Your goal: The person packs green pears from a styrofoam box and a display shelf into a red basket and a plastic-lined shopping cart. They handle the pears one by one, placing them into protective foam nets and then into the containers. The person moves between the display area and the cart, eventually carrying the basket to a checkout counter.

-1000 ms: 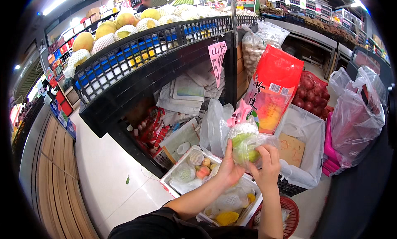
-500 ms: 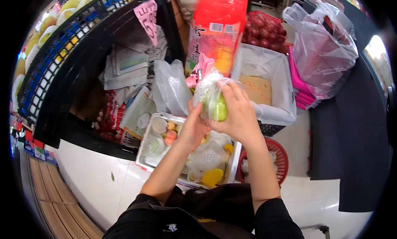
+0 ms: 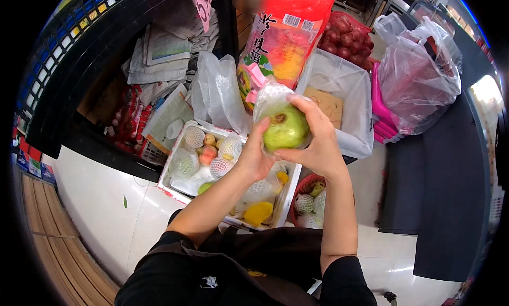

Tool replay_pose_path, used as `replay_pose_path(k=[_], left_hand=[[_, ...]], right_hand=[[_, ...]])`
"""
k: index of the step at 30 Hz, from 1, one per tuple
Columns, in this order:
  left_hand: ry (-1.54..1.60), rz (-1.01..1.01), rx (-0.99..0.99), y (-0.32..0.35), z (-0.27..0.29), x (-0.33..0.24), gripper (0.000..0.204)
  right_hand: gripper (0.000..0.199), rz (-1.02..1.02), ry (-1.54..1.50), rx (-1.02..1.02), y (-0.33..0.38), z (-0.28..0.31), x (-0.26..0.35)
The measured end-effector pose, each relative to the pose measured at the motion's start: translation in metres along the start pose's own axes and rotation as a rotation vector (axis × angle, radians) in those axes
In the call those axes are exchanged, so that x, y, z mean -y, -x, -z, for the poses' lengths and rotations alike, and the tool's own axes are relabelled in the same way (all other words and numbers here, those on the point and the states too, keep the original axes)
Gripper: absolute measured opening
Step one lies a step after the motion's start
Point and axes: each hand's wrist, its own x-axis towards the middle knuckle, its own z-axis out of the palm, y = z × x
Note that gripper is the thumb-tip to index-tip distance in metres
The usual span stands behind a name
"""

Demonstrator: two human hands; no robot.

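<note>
Both my hands hold a green guava (image 3: pixel 286 131) with a brown blossom end in front of my chest. My left hand (image 3: pixel 253 158) cups its left side, while my right hand (image 3: pixel 322 142) wraps around the right and bottom. Clear plastic film (image 3: pixel 271 96) bunches at the fruit's far side, with a pink strip (image 3: pixel 255 75) beyond it. Below my hands sits a white foam box (image 3: pixel 290 197) of fruit. In it are a peach (image 3: pixel 208 155), fruits in white foam nets (image 3: pixel 220 167) and a yellow foam net (image 3: pixel 259 214). My left forearm hides part of the box.
Right of the box stands a red basket (image 3: pixel 295 200) of netted fruit. Farther off are a white-lined crate (image 3: pixel 356 139), a red rice bag (image 3: pixel 297 36), onions (image 3: pixel 347 38) and a bagged pink stool stack (image 3: pixel 384 112). A shelf with newspapers (image 3: pixel 164 51) is at left.
The guava's green skin and blossom end now show more, with the plastic film bunched toward its far side. My right hand has turned around the fruit. The whole view has shifted slightly.
</note>
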Motion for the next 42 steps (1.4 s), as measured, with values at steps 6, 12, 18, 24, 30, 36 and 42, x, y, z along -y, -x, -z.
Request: replay_pose_path(k=[6, 12, 18, 24, 30, 36, 42], left_hand=[[0.036, 0.091, -0.005, -0.002, 0.014, 0.002, 0.064], [-0.081, 0.117, 0.28, -0.004, 0.04, 0.022, 0.067], [0.283, 0.278, 0.185, 0.003, 0.035, 0.042, 0.071], [0.027, 0.311, 0.203, -0.024, -0.016, 0.071, 0.059], [-0.049, 0.601, 0.399, -0.044, -0.045, 0.143, 0.066], [-0.091, 0.967, 0.465, -0.037, -0.031, 0.229, 0.059], [-0.687, 1.009, 0.128, -0.026, -0.039, 0.283, 0.072]], right_hand=[[0.081, -0.122, -0.12, 0.019, 0.019, -0.003, -0.014], [0.097, -0.394, -0.64, 0.167, 0.047, 0.009, -0.035], [0.044, -0.711, -0.918, -0.123, 0.093, 0.0, -0.058], [0.071, -0.398, -0.47, -0.197, 0.117, 0.084, -0.051], [0.096, -0.406, 0.034, 0.118, 0.16, 0.109, -0.077], [0.091, -0.803, -0.277, 0.021, 0.261, 0.111, -0.088], [0.081, -1.14, -0.324, -0.308, 0.376, 0.079, -0.135]])
